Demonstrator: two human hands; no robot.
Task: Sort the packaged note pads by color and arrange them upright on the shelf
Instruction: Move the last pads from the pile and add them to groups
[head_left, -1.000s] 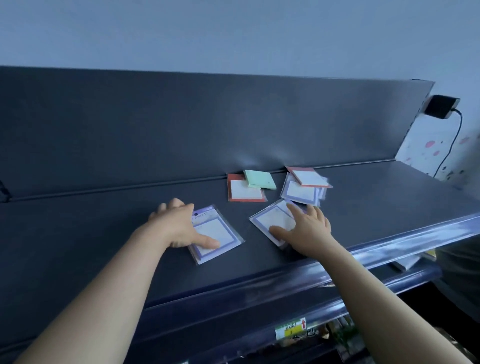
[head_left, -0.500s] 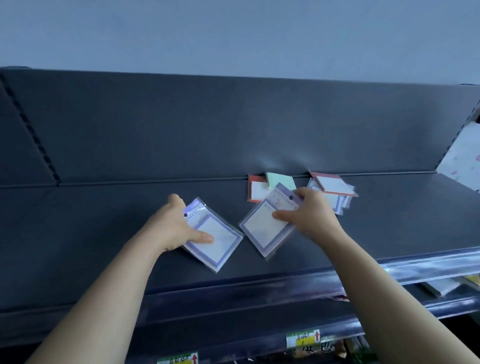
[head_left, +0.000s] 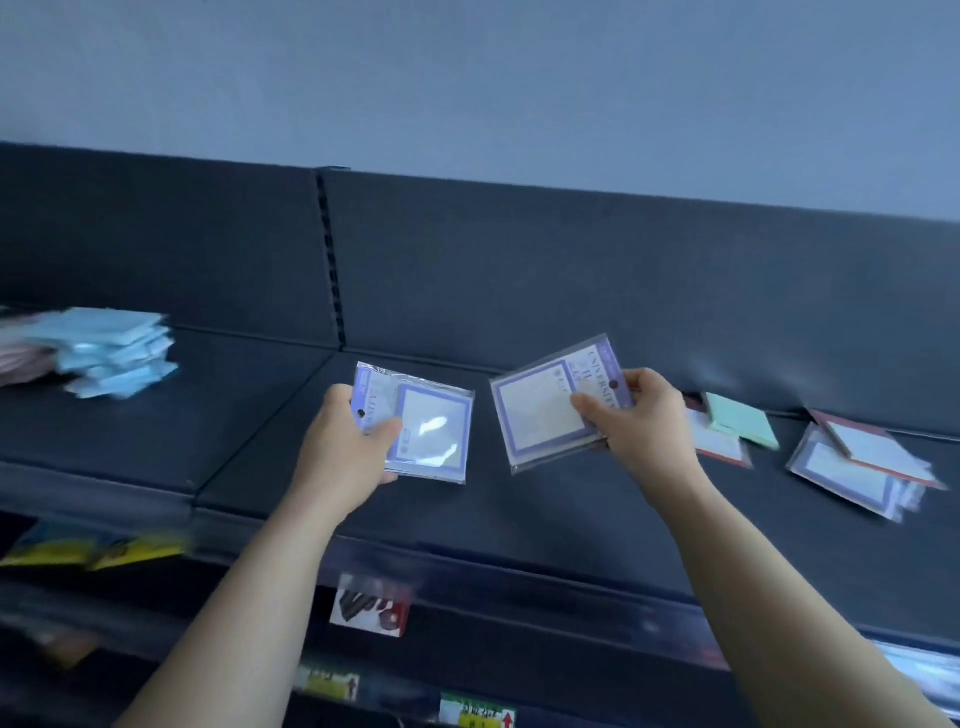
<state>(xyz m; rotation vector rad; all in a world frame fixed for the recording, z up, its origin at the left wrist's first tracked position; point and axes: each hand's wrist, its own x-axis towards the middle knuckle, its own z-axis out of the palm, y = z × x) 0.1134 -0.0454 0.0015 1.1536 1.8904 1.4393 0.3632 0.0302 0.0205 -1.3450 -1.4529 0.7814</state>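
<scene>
Dark shelf (head_left: 571, 519), glossy purple-bordered pads (head_left: 431, 431)

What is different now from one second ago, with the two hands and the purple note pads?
One second ago both purple-bordered pads lay flat on the shelf under the hands. Now the left hand grips the left pad and the right hand grips the right pad, both lifted off it. The green pad, the red-bordered pad and the mixed pile lie where they were.
</scene>
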